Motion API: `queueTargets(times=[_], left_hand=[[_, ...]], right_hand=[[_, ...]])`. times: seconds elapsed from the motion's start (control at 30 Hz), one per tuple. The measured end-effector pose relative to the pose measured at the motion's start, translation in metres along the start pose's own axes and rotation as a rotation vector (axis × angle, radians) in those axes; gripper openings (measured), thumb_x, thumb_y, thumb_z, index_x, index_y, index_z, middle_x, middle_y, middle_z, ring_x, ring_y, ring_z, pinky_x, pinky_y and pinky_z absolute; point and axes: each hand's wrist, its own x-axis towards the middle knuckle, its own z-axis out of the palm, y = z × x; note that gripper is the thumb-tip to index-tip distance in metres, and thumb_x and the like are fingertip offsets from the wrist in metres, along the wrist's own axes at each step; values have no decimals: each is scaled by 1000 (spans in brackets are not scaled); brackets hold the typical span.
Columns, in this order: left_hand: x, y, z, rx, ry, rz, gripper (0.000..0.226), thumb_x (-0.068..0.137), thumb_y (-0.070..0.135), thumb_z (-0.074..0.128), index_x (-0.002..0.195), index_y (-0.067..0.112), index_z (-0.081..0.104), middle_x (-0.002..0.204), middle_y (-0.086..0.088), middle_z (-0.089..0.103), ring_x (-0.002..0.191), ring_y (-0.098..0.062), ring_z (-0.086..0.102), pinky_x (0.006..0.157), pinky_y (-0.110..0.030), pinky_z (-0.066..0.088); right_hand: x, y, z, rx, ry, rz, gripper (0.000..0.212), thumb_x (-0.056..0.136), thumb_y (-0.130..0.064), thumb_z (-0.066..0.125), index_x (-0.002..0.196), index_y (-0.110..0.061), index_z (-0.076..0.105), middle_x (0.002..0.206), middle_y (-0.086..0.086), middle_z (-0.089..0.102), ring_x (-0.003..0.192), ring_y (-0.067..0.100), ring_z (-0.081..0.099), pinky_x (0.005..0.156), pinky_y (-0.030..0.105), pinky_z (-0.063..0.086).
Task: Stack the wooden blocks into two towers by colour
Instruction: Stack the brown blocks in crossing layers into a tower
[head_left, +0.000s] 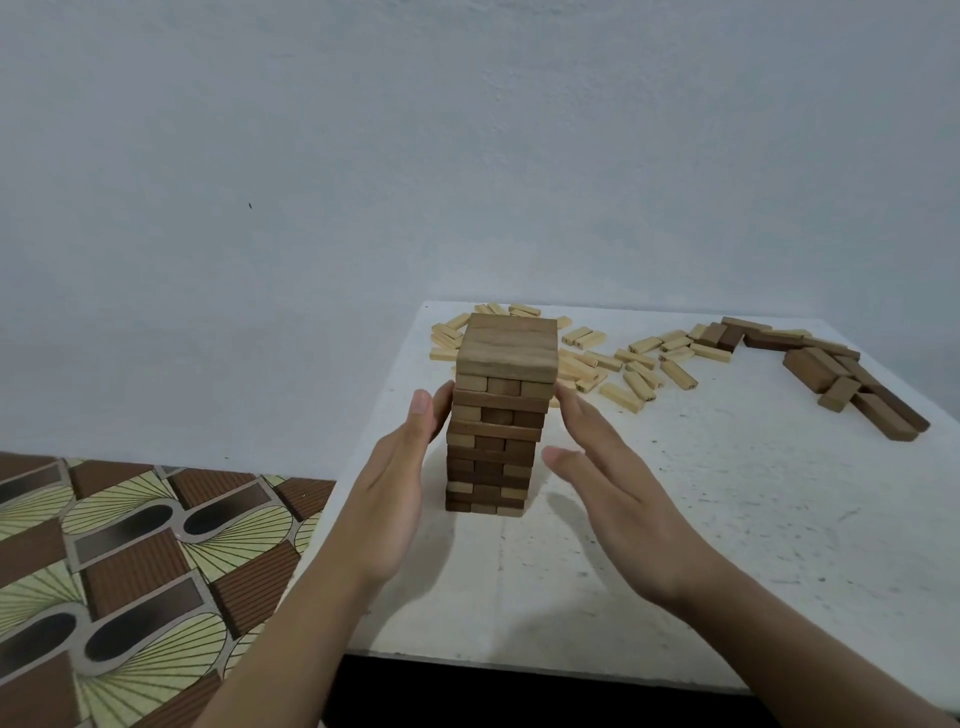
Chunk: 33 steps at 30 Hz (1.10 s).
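A tall tower of brown wooden blocks (498, 415) stands on the white table (727, 519), near its left edge. My left hand (395, 488) lies flat against the tower's left side, fingers straight. On the tower's right side is my right hand (613, 478), fingers straight too, its fingertips touching the upper rows. Behind the tower, several light-coloured blocks (634, 369) lie scattered on the table. A loose group of brown blocks (831, 364) lies at the far right.
The table's left edge runs close beside the tower, and its front edge is below my forearms. A patterned brown and yellow floor (130, 571) shows at the lower left. A pale wall (467, 156) rises behind the table.
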Motion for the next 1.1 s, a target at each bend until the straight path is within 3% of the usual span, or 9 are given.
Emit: queueTargets(times=[0.07,0.13,0.3,0.43,0.53,0.7,0.83,0.97,1.1], left_hand=[[-1,-2,2,-5,-3,-12,61,97,72,13,143,54,49,145,39,46,143,13,30,127,-36,15],[-2,-4,3,2,-12,-22,63,96,76,11,143,56,48,146,36,46,145,10,29,125,-33,15],[-3,-5,5,-10,-28,-4,60,97,72,11,140,57,50,138,42,51,133,24,34,111,-14,21],[-2,-4,6,-5,-23,7,60,96,68,12,140,56,51,132,46,52,125,31,34,102,-6,21],[-2,-4,5,-8,-32,22,60,99,64,12,142,51,51,135,42,53,129,27,35,102,-4,23],[-4,0,6,3,-39,35,57,102,57,12,140,48,53,117,53,54,115,36,38,84,12,24],[-5,3,8,7,-39,52,55,105,49,11,139,42,54,104,57,55,107,38,40,78,13,25],[-6,6,9,15,-35,59,51,107,45,12,135,43,54,101,58,54,106,39,40,78,13,25],[-7,10,9,27,-39,59,47,108,41,12,131,45,52,95,62,51,101,42,38,76,14,24]], right_hand=[[2,-1,2,-27,0,-15,63,102,-47,36,159,-46,11,162,-36,10,145,-19,4,124,25,8],[3,-2,4,-55,-7,-41,61,102,-46,36,158,-49,11,162,-36,9,145,-18,4,123,25,9],[3,-9,7,-109,-43,-113,64,108,-31,36,125,-87,12,140,-61,8,133,-32,4,106,-1,7],[5,-4,11,-109,-46,-103,56,108,-30,36,155,-54,16,160,-36,14,148,-11,9,125,30,14],[6,-3,13,-106,-36,-79,56,108,-32,36,157,-49,16,162,-32,13,150,-8,8,127,38,15],[8,-2,14,-118,-30,-84,55,108,-33,35,157,-50,16,162,-33,13,149,-9,8,126,31,13],[7,-4,13,-124,-39,-105,50,108,-32,35,145,-61,19,157,-38,14,144,-14,11,114,13,12],[7,-5,13,-132,-40,-82,52,108,-33,35,151,-55,17,159,-36,12,145,-12,10,119,20,11],[7,-5,13,-139,-40,-99,51,108,-32,34,147,-60,18,159,-36,14,144,-13,12,110,10,10]])
